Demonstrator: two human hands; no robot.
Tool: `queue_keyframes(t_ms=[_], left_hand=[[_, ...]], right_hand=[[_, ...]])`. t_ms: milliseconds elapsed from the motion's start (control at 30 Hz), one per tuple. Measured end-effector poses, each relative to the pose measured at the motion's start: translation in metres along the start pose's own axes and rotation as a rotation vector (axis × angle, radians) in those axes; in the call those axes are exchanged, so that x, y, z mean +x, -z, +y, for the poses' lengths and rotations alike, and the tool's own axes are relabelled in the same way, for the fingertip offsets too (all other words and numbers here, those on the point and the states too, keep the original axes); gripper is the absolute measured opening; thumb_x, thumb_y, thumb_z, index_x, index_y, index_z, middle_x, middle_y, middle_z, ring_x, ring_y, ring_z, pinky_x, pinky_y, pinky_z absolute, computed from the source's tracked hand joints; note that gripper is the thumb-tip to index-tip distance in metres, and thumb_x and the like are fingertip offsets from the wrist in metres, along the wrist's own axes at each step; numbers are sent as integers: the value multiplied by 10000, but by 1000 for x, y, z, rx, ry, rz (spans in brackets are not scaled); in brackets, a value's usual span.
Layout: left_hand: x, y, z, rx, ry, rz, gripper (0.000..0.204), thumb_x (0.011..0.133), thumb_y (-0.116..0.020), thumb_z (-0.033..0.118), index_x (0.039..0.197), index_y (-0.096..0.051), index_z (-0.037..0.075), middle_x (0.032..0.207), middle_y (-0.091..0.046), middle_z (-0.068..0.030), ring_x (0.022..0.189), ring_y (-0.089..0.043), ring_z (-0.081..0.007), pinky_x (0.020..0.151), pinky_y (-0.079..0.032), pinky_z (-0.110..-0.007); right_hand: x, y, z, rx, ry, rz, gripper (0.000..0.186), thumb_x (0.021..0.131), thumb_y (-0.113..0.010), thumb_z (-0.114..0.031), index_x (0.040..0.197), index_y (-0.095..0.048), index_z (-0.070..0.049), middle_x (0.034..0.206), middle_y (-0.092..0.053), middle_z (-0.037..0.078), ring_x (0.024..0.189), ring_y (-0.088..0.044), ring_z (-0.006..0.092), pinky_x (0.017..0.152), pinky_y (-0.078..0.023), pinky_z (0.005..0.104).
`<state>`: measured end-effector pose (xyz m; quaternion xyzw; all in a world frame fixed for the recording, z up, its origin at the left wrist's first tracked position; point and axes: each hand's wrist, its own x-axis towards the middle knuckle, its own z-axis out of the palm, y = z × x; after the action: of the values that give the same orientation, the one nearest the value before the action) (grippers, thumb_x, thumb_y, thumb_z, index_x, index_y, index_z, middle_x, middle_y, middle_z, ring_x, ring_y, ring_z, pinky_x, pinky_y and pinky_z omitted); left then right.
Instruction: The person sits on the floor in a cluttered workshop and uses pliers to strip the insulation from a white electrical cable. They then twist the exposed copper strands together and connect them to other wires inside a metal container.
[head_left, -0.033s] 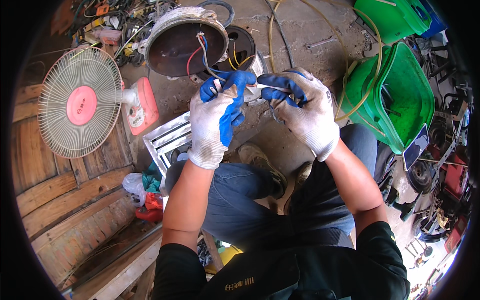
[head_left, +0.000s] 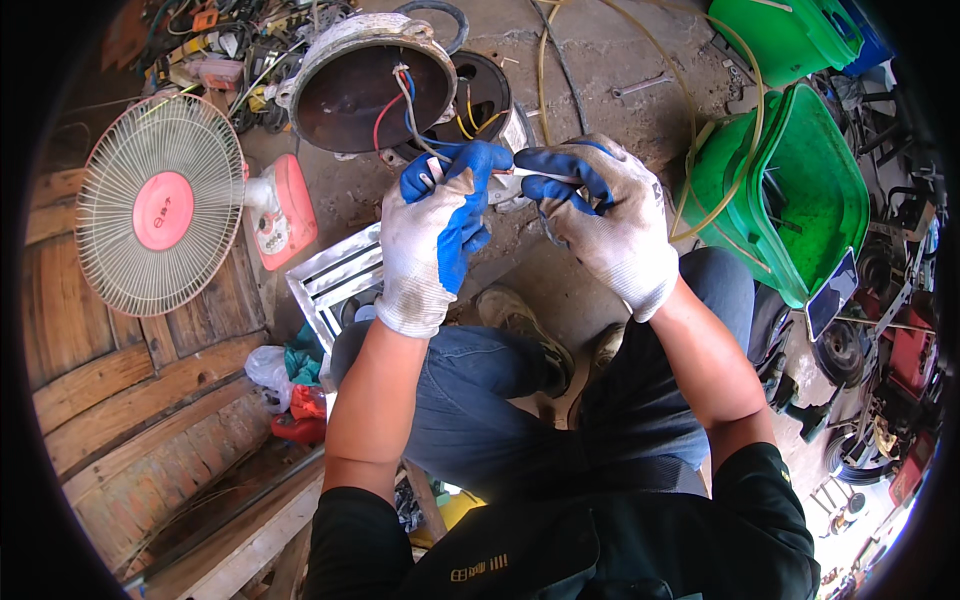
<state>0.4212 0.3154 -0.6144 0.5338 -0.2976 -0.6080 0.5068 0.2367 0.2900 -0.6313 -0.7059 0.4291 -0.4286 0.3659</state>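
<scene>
Both of my hands wear white work gloves with blue-coated palms and meet in front of a round, weathered metal housing (head_left: pixel 375 95). Red, blue and grey wires (head_left: pixel 409 92) come out through a hole in it, and the grey one runs into my left hand (head_left: pixel 435 215). That hand is closed in a pinch on the wire, with a short white piece (head_left: pixel 434 170) poking up between its fingers. My right hand (head_left: pixel 605 205) pinches a thin white strip (head_left: pixel 548 176), its tip close to the left fingertips. Bare copper-coloured wire seems to show between them; the gloves hide the rest.
Behind sits a dark cylindrical body (head_left: pixel 483 85) with yellow wires. A pink fan (head_left: pixel 163 210) stands left, near a silver metal frame (head_left: pixel 330 285). Green bins (head_left: pixel 730 165) and a looped yellowish hose (head_left: pixel 757 120) lie right. A wrench (head_left: pixel 642 86) rests on the floor.
</scene>
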Motion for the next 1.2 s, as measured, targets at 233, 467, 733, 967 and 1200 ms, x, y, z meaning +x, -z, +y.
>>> queue_keyframes(t_ms=[233, 467, 733, 967, 1200], left_hand=[[1, 3, -4, -100, 89, 47, 216, 972, -661, 227, 1072, -706, 41, 640, -447, 96, 496, -367, -13, 443, -289, -195], [4, 5, 2, -55, 29, -64, 301, 1009, -598, 245, 1160, -656, -9, 635, -402, 79, 498, -335, -15, 431, -262, -196], [1, 5, 1, -15, 19, 44, 160, 936, -715, 209, 1054, -725, 101, 751, -581, 81, 541, -440, 6, 476, -332, -164], [2, 13, 0, -97, -58, 104, 164, 921, -732, 199, 1065, -723, 122, 770, -637, 82, 570, -508, -5, 490, -400, -165], [4, 6, -2, -173, 35, 105, 156, 956, -670, 202, 1069, -691, 96, 744, -610, 59, 552, -486, -20, 461, -383, -182]], right_hand=[[5, 4, -3, -89, 85, -92, 205, 800, -691, -58, 1001, -703, -21, 870, -668, 154, 755, -650, 323, 691, -512, 383], [9, 3, -7, 214, -453, -276, 156, 905, -652, -137, 979, -662, 0, 721, -587, 144, 612, -570, 201, 586, -461, 359], [8, 1, 3, -204, 170, -135, 250, 750, -673, -98, 987, -667, -19, 806, -636, 185, 786, -631, 420, 728, -501, 464], [5, 10, 13, -291, 116, -83, 405, 741, -634, 11, 1142, -574, 3, 949, -585, 229, 866, -617, 429, 752, -504, 463], [13, -9, -4, -302, 473, 65, 452, 747, -772, -162, 1180, -653, -108, 980, -665, 114, 811, -678, 315, 689, -524, 408]])
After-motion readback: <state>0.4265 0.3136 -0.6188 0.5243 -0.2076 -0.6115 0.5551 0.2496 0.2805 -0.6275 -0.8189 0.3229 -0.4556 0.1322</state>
